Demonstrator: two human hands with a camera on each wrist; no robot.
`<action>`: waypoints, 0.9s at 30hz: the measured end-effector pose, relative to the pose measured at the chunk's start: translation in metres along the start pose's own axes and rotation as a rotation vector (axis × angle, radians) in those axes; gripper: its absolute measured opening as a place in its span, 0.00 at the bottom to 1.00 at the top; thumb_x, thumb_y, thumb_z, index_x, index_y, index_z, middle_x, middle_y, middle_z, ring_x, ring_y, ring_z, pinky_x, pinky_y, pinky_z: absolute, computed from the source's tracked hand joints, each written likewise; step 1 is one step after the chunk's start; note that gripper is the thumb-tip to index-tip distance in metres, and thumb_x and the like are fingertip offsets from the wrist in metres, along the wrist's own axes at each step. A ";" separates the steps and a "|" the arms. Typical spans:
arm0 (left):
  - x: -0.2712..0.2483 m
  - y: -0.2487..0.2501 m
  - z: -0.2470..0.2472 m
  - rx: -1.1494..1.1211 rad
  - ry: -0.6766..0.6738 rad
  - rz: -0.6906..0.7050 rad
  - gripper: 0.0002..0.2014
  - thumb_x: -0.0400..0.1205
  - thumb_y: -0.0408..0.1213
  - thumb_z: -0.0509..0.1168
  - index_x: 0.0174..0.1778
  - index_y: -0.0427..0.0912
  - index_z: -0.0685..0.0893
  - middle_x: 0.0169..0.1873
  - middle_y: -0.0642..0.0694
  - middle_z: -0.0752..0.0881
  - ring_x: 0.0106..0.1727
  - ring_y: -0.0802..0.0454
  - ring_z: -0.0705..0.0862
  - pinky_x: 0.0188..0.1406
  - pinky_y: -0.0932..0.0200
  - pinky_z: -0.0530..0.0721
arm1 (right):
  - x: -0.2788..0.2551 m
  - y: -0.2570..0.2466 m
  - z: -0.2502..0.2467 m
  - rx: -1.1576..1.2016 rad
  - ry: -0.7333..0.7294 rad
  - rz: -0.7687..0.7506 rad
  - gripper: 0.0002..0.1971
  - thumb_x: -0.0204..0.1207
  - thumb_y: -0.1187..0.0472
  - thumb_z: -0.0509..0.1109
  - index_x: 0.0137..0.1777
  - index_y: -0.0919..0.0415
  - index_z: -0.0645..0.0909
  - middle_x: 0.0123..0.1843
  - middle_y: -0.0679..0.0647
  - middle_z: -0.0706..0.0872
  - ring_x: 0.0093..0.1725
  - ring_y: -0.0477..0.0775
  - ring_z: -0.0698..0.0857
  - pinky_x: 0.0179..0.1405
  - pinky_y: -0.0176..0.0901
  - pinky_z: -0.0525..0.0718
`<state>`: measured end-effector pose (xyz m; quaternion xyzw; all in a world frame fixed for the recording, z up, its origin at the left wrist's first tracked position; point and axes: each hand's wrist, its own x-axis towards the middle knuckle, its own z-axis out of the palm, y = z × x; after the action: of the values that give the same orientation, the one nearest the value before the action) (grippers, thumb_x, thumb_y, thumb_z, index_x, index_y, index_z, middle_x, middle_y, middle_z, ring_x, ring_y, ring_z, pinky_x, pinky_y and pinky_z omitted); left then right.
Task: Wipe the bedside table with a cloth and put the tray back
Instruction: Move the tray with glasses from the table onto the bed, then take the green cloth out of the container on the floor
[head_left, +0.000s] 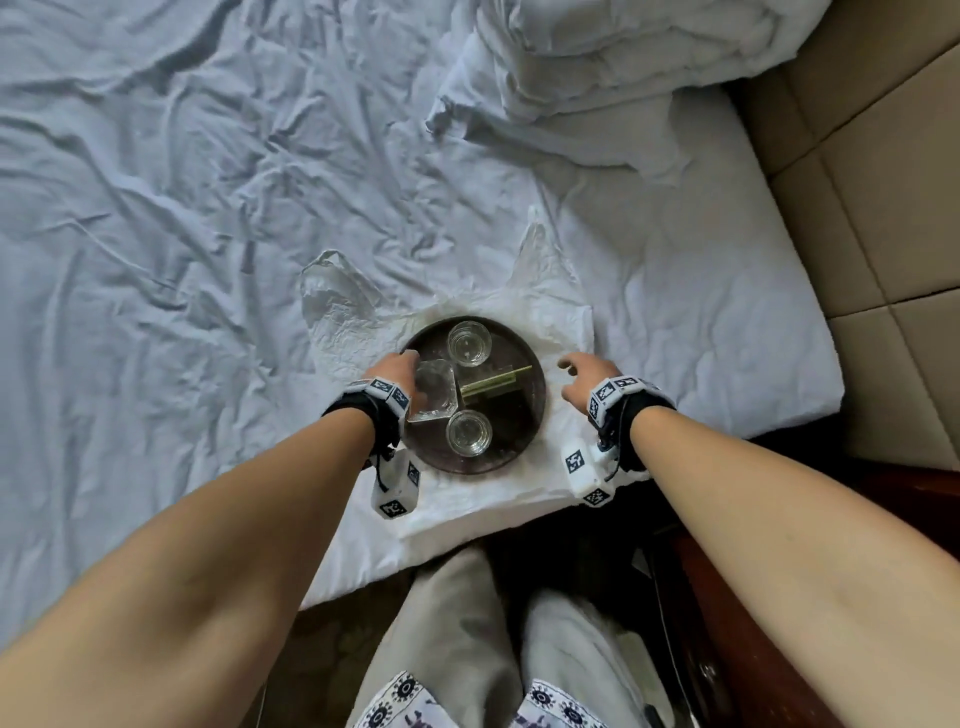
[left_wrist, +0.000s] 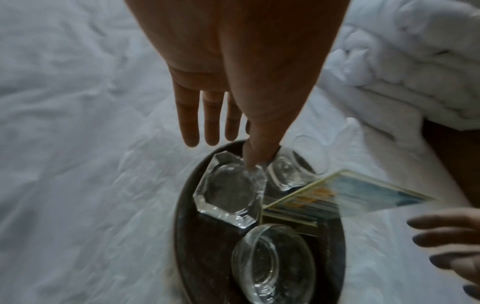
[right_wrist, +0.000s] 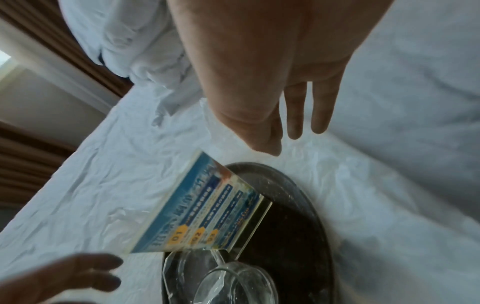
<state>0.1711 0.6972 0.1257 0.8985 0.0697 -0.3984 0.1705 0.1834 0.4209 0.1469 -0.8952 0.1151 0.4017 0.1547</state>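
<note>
Tray (head_left: 524, 410): round, dark, sitting on a white plastic bag (head_left: 337, 312) on the bed (head_left: 156, 208), close to the bed's near edge and toward its right corner. I'm standing at that edge; my trouser legs (head_left: 467, 623) show below it, dark wood furniture (head_left: 727, 597) to my right.

On the tray, near to far: a round glass (head_left: 468, 433) at the near rim, an octagonal glass ashtray (head_left: 434, 387) on the left side, a printed card stand (head_left: 496, 386) beside it in the middle, a second round glass (head_left: 469, 343) at the far rim. In the right wrist view the card shows blue print with yellow tags; the text is too blurred to read.

My left hand (head_left: 397, 376) is at the tray's left rim. The left wrist view shows its fingers (left_wrist: 189, 123) straight and loosely spread over the rim, thumb pointing down onto the ashtray's far edge. Nothing pinched that I can see.

My right hand (head_left: 584, 379) is just off the tray's right rim, over the bag, not touching the tray as far as I can tell. Fingers relaxed and slightly bent, holding nothing.

Farther back: wrinkled sheet across the bed, a bunched white duvet (head_left: 623, 52) at the far right corner, beige padded headboard panels (head_left: 883, 208) along the right edge.
</note>
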 end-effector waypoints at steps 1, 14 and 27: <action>-0.008 0.012 -0.008 0.034 0.008 0.043 0.22 0.73 0.39 0.72 0.63 0.42 0.78 0.57 0.38 0.81 0.55 0.37 0.82 0.51 0.48 0.81 | -0.011 0.003 -0.009 -0.009 0.011 -0.018 0.25 0.74 0.63 0.68 0.73 0.51 0.75 0.71 0.56 0.80 0.66 0.60 0.82 0.64 0.47 0.82; -0.115 0.198 -0.011 0.381 0.060 0.482 0.30 0.75 0.44 0.74 0.73 0.49 0.72 0.66 0.45 0.78 0.63 0.39 0.81 0.62 0.46 0.81 | -0.174 0.116 -0.057 -0.038 0.260 -0.024 0.23 0.75 0.56 0.67 0.71 0.51 0.77 0.72 0.55 0.78 0.69 0.60 0.78 0.65 0.46 0.77; -0.280 0.334 0.181 0.745 -0.017 0.895 0.36 0.68 0.55 0.76 0.72 0.54 0.73 0.65 0.46 0.82 0.62 0.40 0.83 0.60 0.46 0.83 | -0.378 0.309 0.059 0.244 0.383 0.265 0.21 0.78 0.56 0.68 0.71 0.55 0.77 0.70 0.58 0.79 0.67 0.62 0.79 0.58 0.43 0.75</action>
<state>-0.0552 0.3230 0.3032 0.8368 -0.4628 -0.2923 -0.0046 -0.2053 0.1877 0.3380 -0.9067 0.3061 0.2251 0.1830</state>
